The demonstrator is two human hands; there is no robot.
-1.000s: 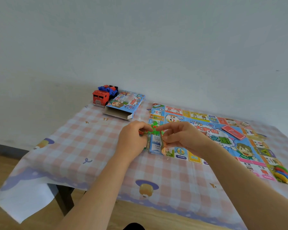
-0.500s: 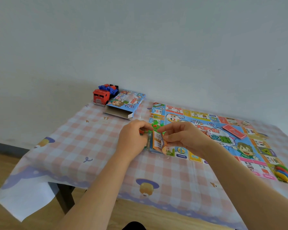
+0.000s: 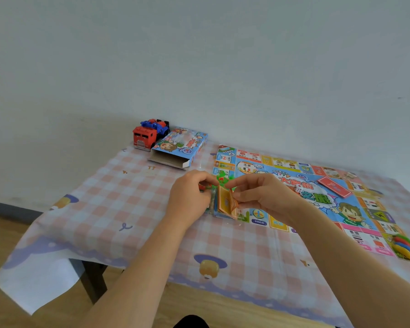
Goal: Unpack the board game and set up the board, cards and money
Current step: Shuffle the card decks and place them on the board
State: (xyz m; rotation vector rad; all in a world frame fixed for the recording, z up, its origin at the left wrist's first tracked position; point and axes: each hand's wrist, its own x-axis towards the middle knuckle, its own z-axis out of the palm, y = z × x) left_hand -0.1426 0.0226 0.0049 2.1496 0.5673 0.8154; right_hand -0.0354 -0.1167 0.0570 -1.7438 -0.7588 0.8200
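Both hands meet over the near-left corner of the board (image 3: 282, 167), which lies flat and unfolded on the right half of the table's checked cloth (image 3: 128, 197). The left hand (image 3: 191, 195) has its fingers curled and pinches the left edge of a small clear pack (image 3: 213, 204) that holds paper money and small green and red pieces; the pack stands on edge at the board's corner. The right hand (image 3: 263, 195) pinches the top of the orange cards (image 3: 226, 202) between thumb and fingertips; these cards stand tilted against the pack's right side. Whether they are wholly out of the wrapper cannot be told. On the board's middle a red card (image 3: 334, 187) lies face down, with a white die (image 3: 298, 188) just beside it. A heap of coloured tokens (image 3: 405, 247) sits at the board's near-right corner. The box (image 3: 180, 147) lies on its side at the far left of the cloth, open end toward the camera, well apart from the hands. A red and blue truck (image 3: 147, 136) stands touching the box's far-left side.
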